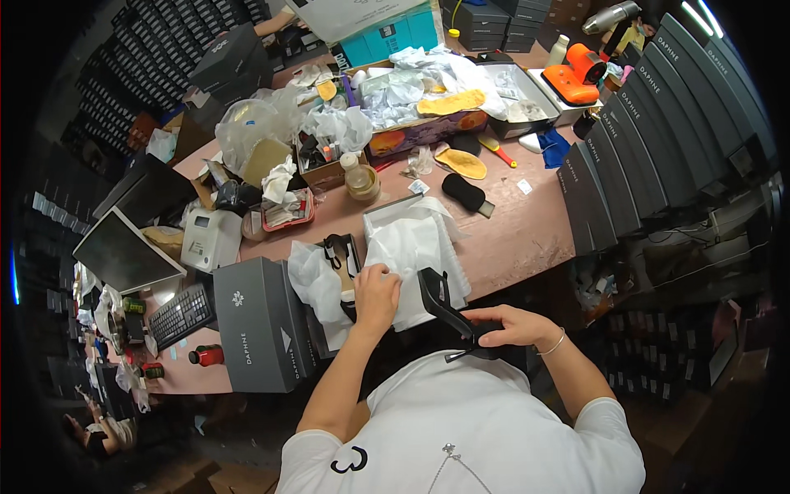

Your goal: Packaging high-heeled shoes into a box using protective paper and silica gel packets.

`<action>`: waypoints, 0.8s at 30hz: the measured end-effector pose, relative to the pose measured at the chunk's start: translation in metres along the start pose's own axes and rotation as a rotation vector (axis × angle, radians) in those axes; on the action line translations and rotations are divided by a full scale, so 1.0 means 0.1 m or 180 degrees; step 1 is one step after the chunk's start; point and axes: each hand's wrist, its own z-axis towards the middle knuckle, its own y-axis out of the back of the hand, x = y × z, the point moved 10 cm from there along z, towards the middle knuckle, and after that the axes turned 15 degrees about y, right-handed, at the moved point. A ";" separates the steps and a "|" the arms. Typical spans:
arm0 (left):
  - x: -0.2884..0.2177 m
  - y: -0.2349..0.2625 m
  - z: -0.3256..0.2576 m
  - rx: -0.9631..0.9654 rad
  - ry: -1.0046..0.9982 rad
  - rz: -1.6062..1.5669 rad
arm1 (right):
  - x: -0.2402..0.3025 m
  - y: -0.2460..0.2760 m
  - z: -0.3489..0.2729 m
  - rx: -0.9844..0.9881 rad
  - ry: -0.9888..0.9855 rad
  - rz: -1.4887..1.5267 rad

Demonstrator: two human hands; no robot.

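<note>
My right hand point(517, 326) is closed around a black high-heeled shoe point(441, 306), held tilted over the near table edge with its toe toward the white paper. My left hand point(377, 295) has its fingers curled down between an open dark shoebox and a stack of white tissue paper point(409, 251); what its fingertips hold, if anything, is hidden. Beside that hand, a black strappy sandal point(339, 257) with a pale insole lies in the shoebox. More white tissue point(313, 280) spills over the box's left side.
Grey shoeboxes stand at left point(262, 321) and are stacked high at right point(638, 140). Across the pink table point(527, 239) are a black brush point(465, 194), a glue jar point(360, 179), yellow insoles point(461, 162), a paper-filled carton point(428, 132), an orange device point(573, 76), a monitor point(127, 249) and a keyboard point(179, 316).
</note>
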 end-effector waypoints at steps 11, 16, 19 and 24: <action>-0.25 0.83 0.76 0.0110 0.0770 -0.1799 | -0.13 0.28 0.24 -0.1342 0.0945 0.2332; -0.48 0.52 0.86 0.0296 0.0114 -0.1613 | -0.21 0.16 0.05 -0.0835 0.1283 0.3439; -0.55 0.37 0.87 0.0684 0.0454 -0.1910 | -0.25 0.14 0.04 -0.0677 0.1345 0.3627; -0.71 0.41 0.75 0.0916 0.0507 -0.2209 | 0.07 0.10 0.12 -0.0337 0.1387 0.3508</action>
